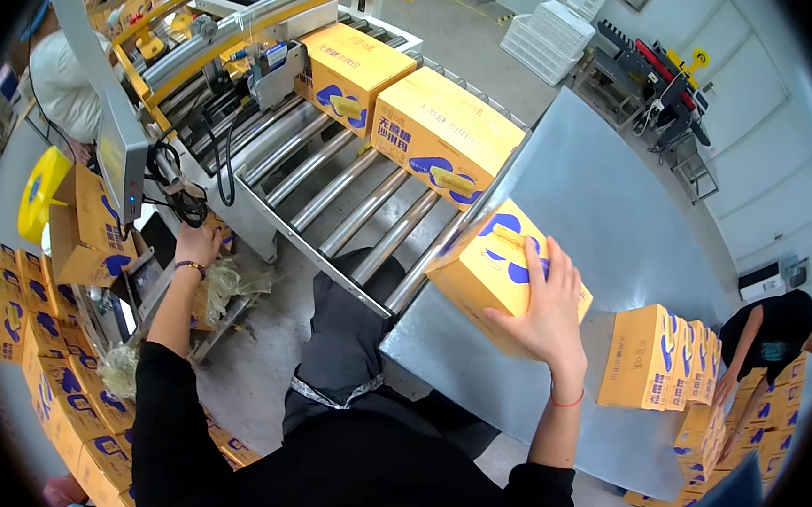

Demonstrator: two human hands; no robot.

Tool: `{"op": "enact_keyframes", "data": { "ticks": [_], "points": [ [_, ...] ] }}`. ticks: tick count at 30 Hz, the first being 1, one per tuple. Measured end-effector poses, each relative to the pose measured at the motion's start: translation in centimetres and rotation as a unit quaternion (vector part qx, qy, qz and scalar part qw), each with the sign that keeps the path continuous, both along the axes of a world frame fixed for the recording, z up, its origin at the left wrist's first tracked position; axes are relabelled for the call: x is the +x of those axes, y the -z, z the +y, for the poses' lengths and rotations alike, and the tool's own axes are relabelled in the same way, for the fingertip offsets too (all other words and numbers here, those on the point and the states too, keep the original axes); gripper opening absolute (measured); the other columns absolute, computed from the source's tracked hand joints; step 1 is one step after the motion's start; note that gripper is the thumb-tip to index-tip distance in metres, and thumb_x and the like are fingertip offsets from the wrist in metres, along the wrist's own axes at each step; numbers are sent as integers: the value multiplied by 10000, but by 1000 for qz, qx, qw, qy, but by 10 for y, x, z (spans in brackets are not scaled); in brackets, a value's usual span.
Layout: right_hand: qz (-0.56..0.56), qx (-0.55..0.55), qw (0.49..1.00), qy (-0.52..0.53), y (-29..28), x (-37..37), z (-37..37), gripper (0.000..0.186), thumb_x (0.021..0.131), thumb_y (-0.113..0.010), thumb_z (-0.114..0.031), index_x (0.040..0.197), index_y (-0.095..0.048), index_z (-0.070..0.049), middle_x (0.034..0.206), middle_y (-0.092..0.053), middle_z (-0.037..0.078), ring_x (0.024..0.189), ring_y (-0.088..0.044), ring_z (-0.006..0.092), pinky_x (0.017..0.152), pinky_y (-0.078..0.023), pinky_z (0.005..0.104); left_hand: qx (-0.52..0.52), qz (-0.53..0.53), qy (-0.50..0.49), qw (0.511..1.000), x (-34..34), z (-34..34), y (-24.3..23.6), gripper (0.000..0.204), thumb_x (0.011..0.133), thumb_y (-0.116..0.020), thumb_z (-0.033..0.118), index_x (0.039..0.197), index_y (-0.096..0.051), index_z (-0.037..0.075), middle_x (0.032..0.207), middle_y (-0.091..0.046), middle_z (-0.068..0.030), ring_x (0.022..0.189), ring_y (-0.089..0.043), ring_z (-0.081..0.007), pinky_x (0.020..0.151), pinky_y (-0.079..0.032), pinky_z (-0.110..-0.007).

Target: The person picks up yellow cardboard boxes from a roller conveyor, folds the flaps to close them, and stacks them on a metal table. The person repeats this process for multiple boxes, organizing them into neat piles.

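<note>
My right hand (550,311) lies over a yellow-orange carton (492,264) with blue printing, its fingers spread on the printed face and the thumb apart near an edge. The carton sits on the grey metal table (608,188) where it meets the roller conveyor (376,209). Off to the left, my left hand (198,245) reaches down below a bundle of black cables (182,195), beside an orange piece and crumpled clear plastic film (233,282). Its fingertips are too small and partly hidden to read. Two more cartons, one nearer (444,134) and one farther (353,71), stand on the rollers.
Several cartons (639,355) stand in a row at the table's right, near another person (768,326). Stacked cartons (67,390) fill the lower left, below an open carton (87,231). A flat screen (119,158) stands at the left. White crates (548,42) are behind.
</note>
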State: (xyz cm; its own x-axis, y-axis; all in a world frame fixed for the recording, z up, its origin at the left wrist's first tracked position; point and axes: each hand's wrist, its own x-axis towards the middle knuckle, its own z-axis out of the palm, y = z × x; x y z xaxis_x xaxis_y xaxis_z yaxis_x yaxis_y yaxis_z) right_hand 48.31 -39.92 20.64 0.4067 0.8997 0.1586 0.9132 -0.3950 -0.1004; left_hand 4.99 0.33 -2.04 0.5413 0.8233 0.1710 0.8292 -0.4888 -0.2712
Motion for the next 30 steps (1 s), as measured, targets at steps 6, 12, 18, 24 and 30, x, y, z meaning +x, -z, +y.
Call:
{"op": "enact_keyframes", "data": {
  "ticks": [6, 12, 18, 24, 30],
  "points": [
    [-65, 3, 957, 283, 45, 58, -88, 958, 822, -686, -520, 1483, -287, 47, 1483, -335, 286, 1380, -316, 433, 1134, -253, 546, -6, -4, 34, 999, -1, -4, -6, 394, 941, -535, 327, 723, -698, 42, 720, -677, -174, 685, -667, -344, 721, -503, -440],
    [-36, -70, 847, 525, 58, 138, -195, 1001, 884, -516, -646, 1517, -204, 64, 1574, -227, 288, 1489, -176, 392, 1175, -138, 594, 23, 29, 5, 999, 4, -1, -3, 400, 954, -526, 337, 718, -688, 57, 718, -679, -128, 697, -660, -320, 719, -502, -430],
    [-24, 21, 931, 363, 67, 198, -143, 692, 977, -513, -426, 1486, -337, 9, 1533, -347, 235, 1453, -285, 360, 1148, -223, 585, 64, 18, 37, 997, -12, 1, 5, 370, 949, -530, 321, 739, -690, 62, 733, -672, -118, 698, -661, -305, 711, -505, -418],
    [-52, 122, 985, 108, 40, 160, 62, 605, 964, -571, -445, 1325, -504, 36, 1307, -541, 257, 1222, -496, 401, 1040, -379, 461, 33, -19, 28, 999, 3, -6, -1, 348, 909, -567, 269, 654, -682, 62, 645, -660, -126, 661, -643, -304, 801, -477, -404],
    [-96, 60, 992, 63, -24, 49, 46, 601, 733, -822, -334, 1173, -581, -2, 1151, -587, 200, 1030, -547, 376, 898, -461, 427, -73, -38, -16, 996, -12, 1, 9, 328, 919, -545, 336, 806, -688, 63, 781, -691, -192, 760, -682, -376, 760, -513, -486]
  ]
}}
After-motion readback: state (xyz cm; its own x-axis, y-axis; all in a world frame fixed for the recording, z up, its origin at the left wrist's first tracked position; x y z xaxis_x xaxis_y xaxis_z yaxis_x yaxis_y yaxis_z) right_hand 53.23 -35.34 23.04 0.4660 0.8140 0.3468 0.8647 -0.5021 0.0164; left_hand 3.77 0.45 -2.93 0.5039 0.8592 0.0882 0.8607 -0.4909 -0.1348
